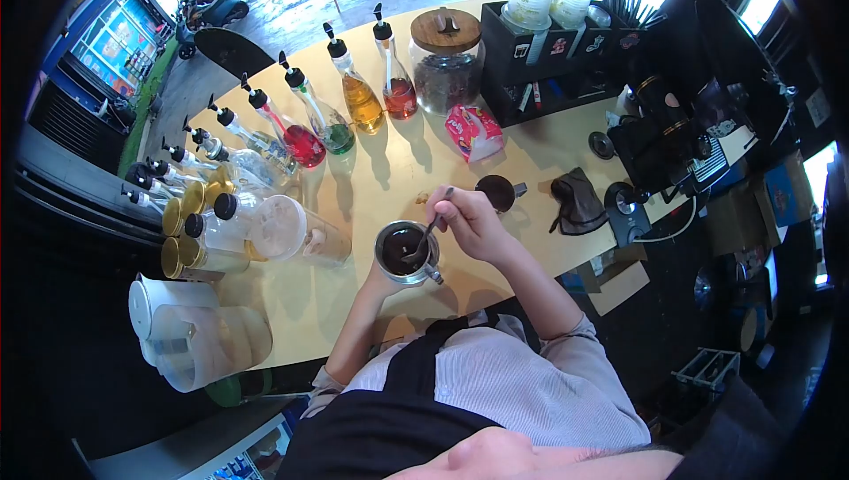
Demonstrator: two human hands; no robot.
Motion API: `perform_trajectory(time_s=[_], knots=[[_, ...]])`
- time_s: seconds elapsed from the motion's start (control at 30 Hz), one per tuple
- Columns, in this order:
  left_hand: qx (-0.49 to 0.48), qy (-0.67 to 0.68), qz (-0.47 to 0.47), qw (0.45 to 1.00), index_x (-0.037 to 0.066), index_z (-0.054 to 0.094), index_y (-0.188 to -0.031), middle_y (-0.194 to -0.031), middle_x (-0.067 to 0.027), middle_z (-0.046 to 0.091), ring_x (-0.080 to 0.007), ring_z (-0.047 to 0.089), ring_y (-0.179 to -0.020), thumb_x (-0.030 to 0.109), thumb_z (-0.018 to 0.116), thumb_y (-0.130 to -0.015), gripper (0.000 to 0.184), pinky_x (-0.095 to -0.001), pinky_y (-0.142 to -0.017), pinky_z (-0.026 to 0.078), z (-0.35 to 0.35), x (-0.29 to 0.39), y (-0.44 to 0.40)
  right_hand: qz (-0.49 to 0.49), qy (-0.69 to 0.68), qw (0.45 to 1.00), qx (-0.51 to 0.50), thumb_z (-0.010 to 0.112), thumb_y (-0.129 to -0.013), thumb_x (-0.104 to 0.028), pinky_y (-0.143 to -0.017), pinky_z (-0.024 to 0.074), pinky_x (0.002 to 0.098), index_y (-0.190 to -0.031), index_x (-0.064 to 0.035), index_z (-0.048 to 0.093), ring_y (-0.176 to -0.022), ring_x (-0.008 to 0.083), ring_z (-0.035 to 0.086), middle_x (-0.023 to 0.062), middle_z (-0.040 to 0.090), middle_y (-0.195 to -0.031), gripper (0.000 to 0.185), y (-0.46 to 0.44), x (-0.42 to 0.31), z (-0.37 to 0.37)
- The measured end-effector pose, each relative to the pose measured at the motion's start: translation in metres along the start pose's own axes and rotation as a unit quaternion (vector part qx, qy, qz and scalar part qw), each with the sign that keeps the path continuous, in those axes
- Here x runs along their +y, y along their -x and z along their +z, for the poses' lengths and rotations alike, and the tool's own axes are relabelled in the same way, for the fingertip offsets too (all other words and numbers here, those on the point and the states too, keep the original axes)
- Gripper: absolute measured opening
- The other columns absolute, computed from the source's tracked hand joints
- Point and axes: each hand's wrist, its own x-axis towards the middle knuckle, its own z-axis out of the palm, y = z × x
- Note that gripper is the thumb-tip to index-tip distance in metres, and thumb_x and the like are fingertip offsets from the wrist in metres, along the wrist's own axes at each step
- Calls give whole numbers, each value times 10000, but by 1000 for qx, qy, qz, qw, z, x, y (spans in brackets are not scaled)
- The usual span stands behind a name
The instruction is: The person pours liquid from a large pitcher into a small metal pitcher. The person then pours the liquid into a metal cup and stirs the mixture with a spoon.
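A glass mug (384,242) of dark liquid stands upright near the front edge of the counter. Around its lower left side is my left hand (380,280), partly hidden by the mug. My right hand (466,220) pinches the handle of a metal spoon (426,239), whose bowl sits in the liquid. A round dark container (496,193) with a handle is just beyond my right hand. Farther back lies a pink and white packet (473,133).
Pump bottles (305,146) curve along the counter's left and back edge. Clear tubs (212,347) and lidded jars stand left. A wooden-lidded jar (447,64) and a black organizer (566,47) are behind. Dark cloth (579,202) and a machine (650,140) lie right.
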Motion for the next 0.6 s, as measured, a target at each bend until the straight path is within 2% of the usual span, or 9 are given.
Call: perform_trajectory(time_s=[0.1,0.17,0.23,0.3,0.33,0.4,0.47,0.53,0.6], knots=[[-27,-85,-23,996,64,602,-1004,-876,-1,627,-119,589,-805,106,795,-669,389,-287,-723,496,-3,-5,2,41,-18,999,-15,442,-1012,-178,-556,436,219,-844,-3,552,-572,89,541,21,544,-660,266,-3,-5,8],[2,-21,-40,999,69,608,-1022,-929,-7,633,-126,590,-846,115,803,-645,427,-296,-759,497,0,0,3,79,-39,996,5,455,-1008,-174,-555,440,216,-852,-9,551,-569,88,547,23,557,-652,246,-2,-1,13],[-2,-16,-31,999,73,611,-1035,-955,-9,633,-129,591,-867,113,804,-634,447,-300,-777,497,-2,-7,3,117,-61,991,24,469,-1004,-171,-554,445,212,-861,-15,550,-566,86,553,24,570,-643,227,-3,0,13],[11,16,-56,998,81,608,-1078,-1001,-20,639,-143,603,-907,107,807,-612,507,-307,-825,496,-2,-12,7,180,-204,958,95,488,-997,-163,-567,466,212,-885,-24,539,-592,89,585,53,619,-662,186,-4,-1,5],[13,16,-56,998,81,608,-1078,-1001,-20,639,-143,603,-907,107,807,-612,507,-307,-825,496,-4,-16,8,180,-205,958,93,488,-997,-163,-567,466,212,-885,-24,539,-592,89,585,53,619,-662,186,-2,0,4],[-16,-84,-35,996,78,591,-1117,-1032,-38,644,-153,613,-936,108,819,-586,579,-318,-852,497,-9,-26,8,110,-144,976,119,503,-989,-155,-557,474,210,-902,-22,522,-602,93,603,84,653,-698,160,1,4,4],[12,-43,-33,998,79,586,-1125,-1041,-44,646,-158,616,-947,114,827,-571,606,-324,-864,496,-4,-20,9,75,-99,985,122,536,-972,-140,-533,482,217,-878,1,541,-598,103,611,88,664,-715,170,7,4,4],[39,-4,-30,999,81,581,-1134,-1050,-51,648,-163,619,-959,120,835,-556,632,-330,-876,496,-2,-20,11,-4,90,990,106,588,-938,-107,-514,489,229,-852,20,569,-598,114,615,91,658,-710,155,16,-1,6],[20,-78,-30,996,85,572,-1148,-1070,-54,644,-169,618,-983,121,846,-536,672,-343,-895,492,-3,-30,13,-18,73,990,121,631,-906,-94,-520,494,226,-835,27,590,-596,119,617,93,653,-708,147,26,6,7]])
